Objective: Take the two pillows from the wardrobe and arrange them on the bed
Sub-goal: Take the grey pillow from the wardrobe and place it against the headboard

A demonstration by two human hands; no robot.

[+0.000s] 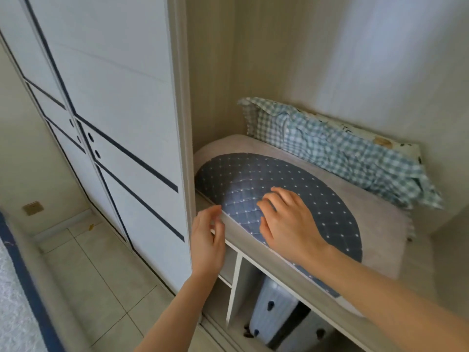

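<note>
A pillow with a dark blue dotted quilted top and grey edge (243,179) lies flat on the wardrobe shelf (243,246). Behind it a second pillow in a teal-and-white checked case (337,151) leans against the wardrobe's back wall. My right hand (286,219) rests palm down on the blue pillow, fingers spread. My left hand (208,235) hovers at the shelf's front edge beside the pillow's near left corner, fingers apart and holding nothing. A corner of the bed (15,288) shows at the far left.
The white sliding wardrobe door (114,123) with dark blue trim stands to the left of the opening. Below the shelf sits a light blue suitcase (274,313) in a compartment. Tiled floor (96,283) lies between wardrobe and bed.
</note>
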